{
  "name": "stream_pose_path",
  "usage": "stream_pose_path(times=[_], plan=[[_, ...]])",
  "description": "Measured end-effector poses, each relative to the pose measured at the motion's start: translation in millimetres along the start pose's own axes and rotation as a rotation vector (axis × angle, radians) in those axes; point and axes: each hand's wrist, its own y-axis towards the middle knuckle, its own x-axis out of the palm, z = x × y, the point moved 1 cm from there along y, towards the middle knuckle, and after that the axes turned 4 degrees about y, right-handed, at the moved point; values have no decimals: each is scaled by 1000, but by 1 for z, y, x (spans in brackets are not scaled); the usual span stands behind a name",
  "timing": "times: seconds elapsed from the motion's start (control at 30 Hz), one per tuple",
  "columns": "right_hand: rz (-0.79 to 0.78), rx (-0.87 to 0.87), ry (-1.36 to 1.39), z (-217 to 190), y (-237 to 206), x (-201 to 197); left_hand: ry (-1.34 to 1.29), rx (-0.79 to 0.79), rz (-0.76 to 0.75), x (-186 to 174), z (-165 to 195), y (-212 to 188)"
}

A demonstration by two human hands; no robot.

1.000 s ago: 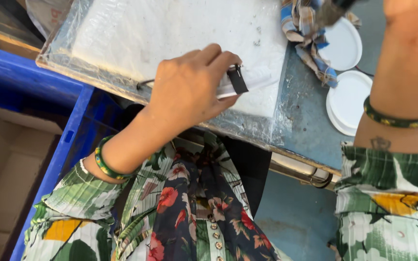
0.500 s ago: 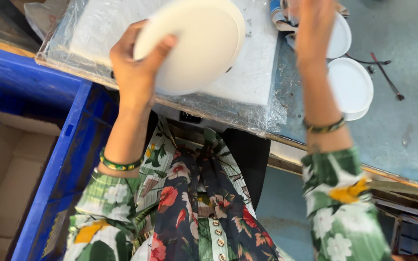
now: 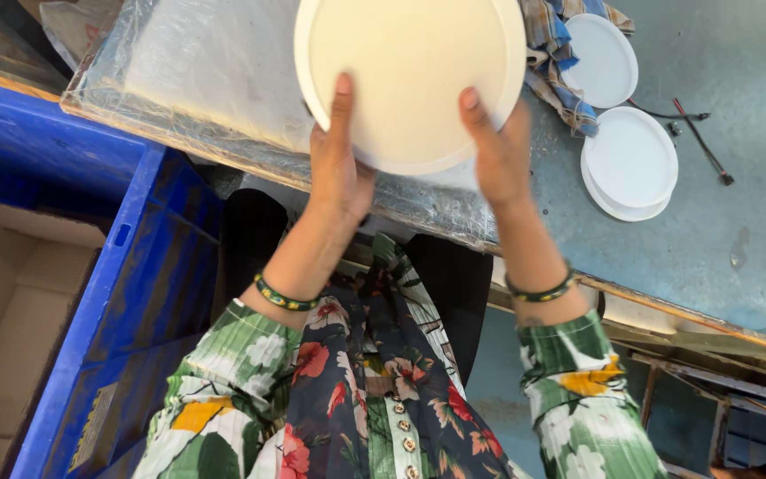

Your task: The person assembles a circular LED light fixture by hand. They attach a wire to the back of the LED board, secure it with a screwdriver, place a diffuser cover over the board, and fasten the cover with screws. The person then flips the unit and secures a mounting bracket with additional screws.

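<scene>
Head view: a cream round disc (image 3: 410, 75) is held up over the plastic-wrapped white slab (image 3: 214, 71) at the near edge of the table (image 3: 711, 239). The left hand (image 3: 339, 168) and right hand (image 3: 498, 151) each grip its lower rim, thumbs pressed on the facing surface. Right of the disc lie a checked cloth (image 3: 560, 62), two white discs (image 3: 618, 106) and wires (image 3: 693, 124). A blue crate (image 3: 126, 293) stands at left, below the table.

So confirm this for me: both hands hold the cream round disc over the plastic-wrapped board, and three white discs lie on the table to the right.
Not three: the head view shows two white discs there. Both the left hand and right hand do hold the cream round disc over the plastic-wrapped board.
</scene>
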Motion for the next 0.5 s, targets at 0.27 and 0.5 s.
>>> stream_pose_path(times=[0.27, 0.5], plan=[[-143, -24, -278, -26, 23, -30, 520, 363, -56, -50, 82, 9], [-400, -324, -636, -16, 50, -12, 1162, 983, -367, 1, 136, -5]])
